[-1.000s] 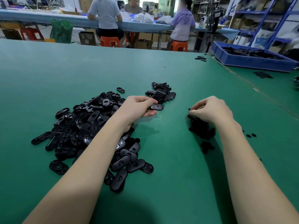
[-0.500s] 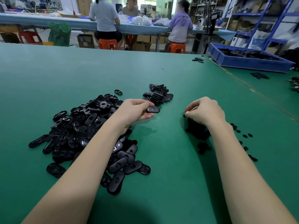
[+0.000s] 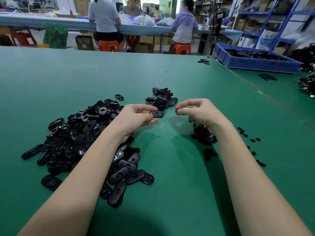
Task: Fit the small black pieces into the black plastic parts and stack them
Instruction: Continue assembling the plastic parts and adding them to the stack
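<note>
Head cam: left hand (image 3: pixel 136 116) pinches a flat oval black plastic part (image 3: pixel 156 114) w/ a round centre hole, held level above the green table mat (image 3: pixel 170 193). Right hand (image 3: pixel 199 113) is just right of it, not touching, thumb and forefinger pinched on a small black piece (image 3: pixel 176 111), barely visible. Loose heap of oval black parts (image 3: pixel 81 138) lies near-left, under the left forearm. Stack of finished parts (image 3: pixel 162 99) sits just beyond the hands. Pile of small black pieces (image 3: pixel 203 135) is under the right wrist. Blue plastic bin (image 3: pixel 255 61) far right.
</note>
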